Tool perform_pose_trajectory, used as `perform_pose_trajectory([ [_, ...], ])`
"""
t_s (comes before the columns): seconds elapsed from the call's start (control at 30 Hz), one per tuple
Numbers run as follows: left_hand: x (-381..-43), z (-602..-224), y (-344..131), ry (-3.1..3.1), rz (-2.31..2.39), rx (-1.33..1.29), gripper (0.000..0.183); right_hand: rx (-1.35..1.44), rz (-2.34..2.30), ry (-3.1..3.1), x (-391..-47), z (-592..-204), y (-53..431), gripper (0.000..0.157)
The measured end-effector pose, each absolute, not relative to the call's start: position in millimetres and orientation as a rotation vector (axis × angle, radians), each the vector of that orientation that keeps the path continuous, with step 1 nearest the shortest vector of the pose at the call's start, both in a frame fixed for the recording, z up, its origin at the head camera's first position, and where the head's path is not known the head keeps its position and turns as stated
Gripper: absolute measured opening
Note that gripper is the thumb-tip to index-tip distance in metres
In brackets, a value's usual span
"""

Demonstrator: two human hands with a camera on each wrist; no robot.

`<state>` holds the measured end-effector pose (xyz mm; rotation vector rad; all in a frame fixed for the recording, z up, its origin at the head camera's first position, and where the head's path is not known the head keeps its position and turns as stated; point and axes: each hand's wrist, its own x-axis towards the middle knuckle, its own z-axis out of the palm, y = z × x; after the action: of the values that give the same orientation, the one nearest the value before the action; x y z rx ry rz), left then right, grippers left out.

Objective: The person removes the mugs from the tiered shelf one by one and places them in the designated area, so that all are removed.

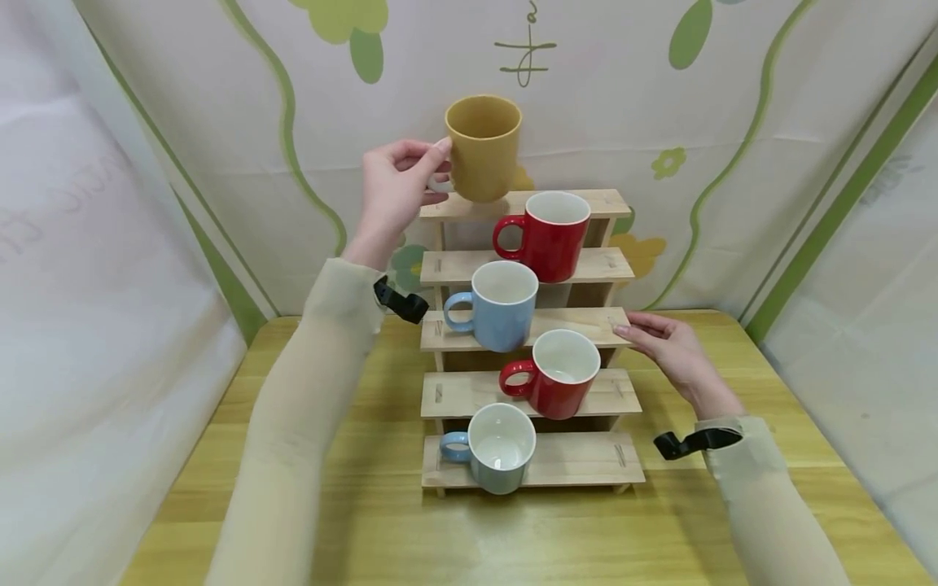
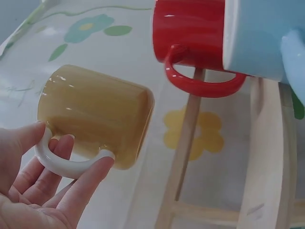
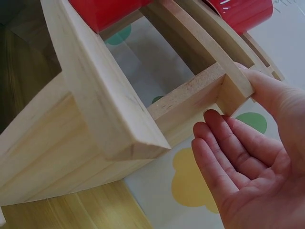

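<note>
My left hand (image 1: pixel 396 183) grips a mustard-yellow mug (image 1: pixel 489 163) by its white handle (image 2: pixel 66 164), thumb near the rim. The mug is upright and overlaps the top shelf in the head view; beside it in the left wrist view is the rack's wooden frame. My right hand (image 1: pixel 677 358) holds the right end of the middle shelf of a stepped wooden rack (image 1: pixel 586 460), thumb over the board. Its other fingers (image 3: pixel 224 143) curl in toward the underside in the right wrist view.
On the lower shelves stand an upper red mug (image 1: pixel 557 240), a blue mug (image 1: pixel 504 313), a lower red mug (image 1: pixel 560 391) and a pale blue mug (image 1: pixel 501 464), handles leftward. The rack stands on a wood-grain table (image 1: pixel 381 521). Behind it hangs a patterned cloth (image 1: pixel 586 122).
</note>
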<state>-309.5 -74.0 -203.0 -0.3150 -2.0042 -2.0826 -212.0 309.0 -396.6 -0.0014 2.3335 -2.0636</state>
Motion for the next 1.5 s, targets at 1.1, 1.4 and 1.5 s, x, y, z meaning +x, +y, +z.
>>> perform_pose_trajectory([
  [1.1,-272.8,-236.4,-187.1,-1.797,-2.149,-0.117,0.045,-0.018,-1.986,2.4,-216.3,-397.4,307.3,0.067],
  [1.4,-265.8,-267.9,-204.9,-1.805,-2.124,-0.043,0.042,-0.013,-1.936,2.454,-216.3,-397.6,309.2,0.067],
  [1.5,-264.6,-280.4,-209.1,-1.781,-2.118,-0.041,0.039,-0.008,-1.929,2.45,-215.3,-397.2,309.4,0.067],
])
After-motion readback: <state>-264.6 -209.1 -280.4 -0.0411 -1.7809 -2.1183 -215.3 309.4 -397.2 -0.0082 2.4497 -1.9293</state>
